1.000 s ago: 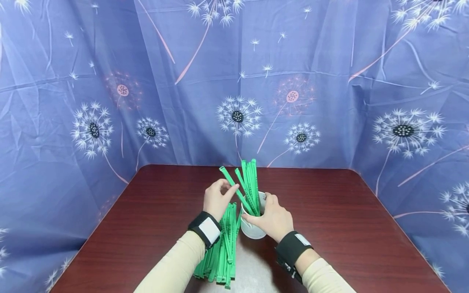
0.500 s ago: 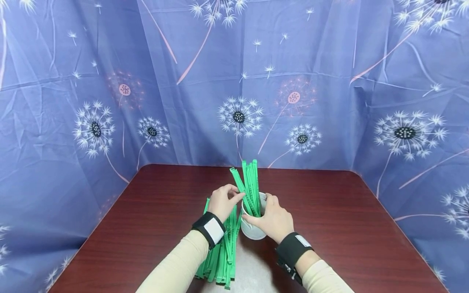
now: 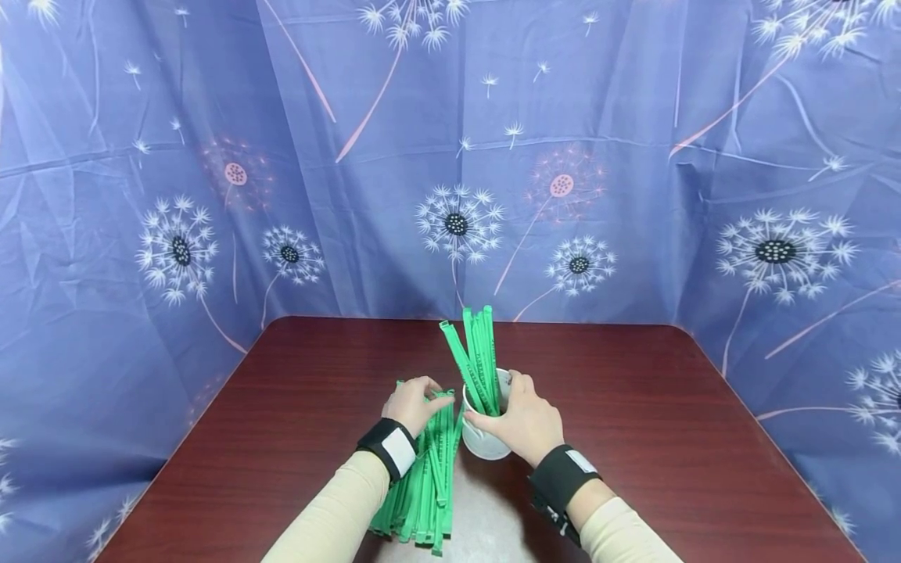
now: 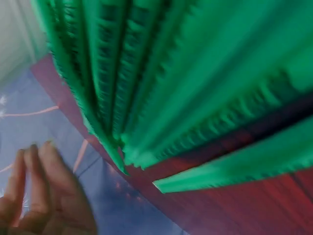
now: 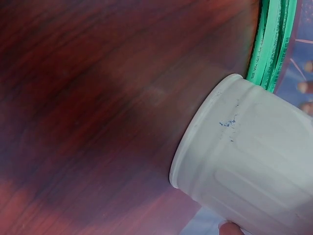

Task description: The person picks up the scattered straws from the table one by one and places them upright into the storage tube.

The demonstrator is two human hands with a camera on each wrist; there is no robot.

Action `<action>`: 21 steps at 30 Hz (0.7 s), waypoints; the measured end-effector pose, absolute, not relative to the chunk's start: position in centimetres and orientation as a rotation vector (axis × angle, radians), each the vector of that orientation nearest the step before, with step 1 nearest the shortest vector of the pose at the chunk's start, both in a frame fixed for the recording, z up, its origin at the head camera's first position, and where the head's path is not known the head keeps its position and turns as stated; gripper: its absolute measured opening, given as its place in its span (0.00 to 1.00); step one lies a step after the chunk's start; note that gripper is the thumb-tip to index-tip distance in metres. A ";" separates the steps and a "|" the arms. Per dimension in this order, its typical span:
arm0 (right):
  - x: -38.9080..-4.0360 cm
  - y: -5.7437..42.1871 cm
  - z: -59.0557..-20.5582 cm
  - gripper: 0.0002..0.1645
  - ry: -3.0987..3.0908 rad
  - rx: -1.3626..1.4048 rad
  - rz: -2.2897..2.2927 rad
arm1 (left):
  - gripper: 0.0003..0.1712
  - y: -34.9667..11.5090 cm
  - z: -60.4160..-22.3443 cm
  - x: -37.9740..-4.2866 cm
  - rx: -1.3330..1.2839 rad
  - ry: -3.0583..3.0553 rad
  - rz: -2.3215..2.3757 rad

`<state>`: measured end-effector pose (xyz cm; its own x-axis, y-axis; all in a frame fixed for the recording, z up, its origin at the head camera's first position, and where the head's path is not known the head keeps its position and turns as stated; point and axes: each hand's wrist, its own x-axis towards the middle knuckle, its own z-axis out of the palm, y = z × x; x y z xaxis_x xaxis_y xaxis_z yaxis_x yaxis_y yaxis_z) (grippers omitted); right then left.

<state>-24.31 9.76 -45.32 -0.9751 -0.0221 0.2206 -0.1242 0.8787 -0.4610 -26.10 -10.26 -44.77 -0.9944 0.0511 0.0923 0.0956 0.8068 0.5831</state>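
Green sticks (image 3: 480, 356) stand in the white cup (image 3: 486, 446) the right hand (image 3: 529, 421) grips.

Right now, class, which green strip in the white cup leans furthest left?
The outermost strip, nearest the left hand: its top stands apart, while the other strips in the cup bunch together, more upright.

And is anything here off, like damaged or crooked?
Only small things. The cup has blue specks on its otherwise plain side, perhaps scuffs or stains. In it, one green strip leans left, away from the straighter bunch.
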 end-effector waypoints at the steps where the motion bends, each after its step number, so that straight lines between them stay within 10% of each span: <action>1: -24.3 9.7 -45.3 0.63 -2.841 0.111 0.718 | 0.20 -10.4 -44.9 -26.1 -0.099 -2.942 -0.894; 11: -24.2 9.7 -45.3 0.63 -2.828 0.108 0.722 | 0.34 -11.4 -46.8 -26.4 -0.016 -3.004 -0.757; 21: -24.3 9.7 -45.3 0.63 -2.847 0.095 0.721 | 0.26 -12.4 -47.2 -26.3 0.049 -2.975 -0.892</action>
<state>-24.28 9.70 -45.25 -0.9773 -0.0124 0.2115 -0.1116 0.8788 -0.4640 -26.27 -12.39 -47.18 -0.9989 -0.0405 0.0252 -0.0199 0.8345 0.5506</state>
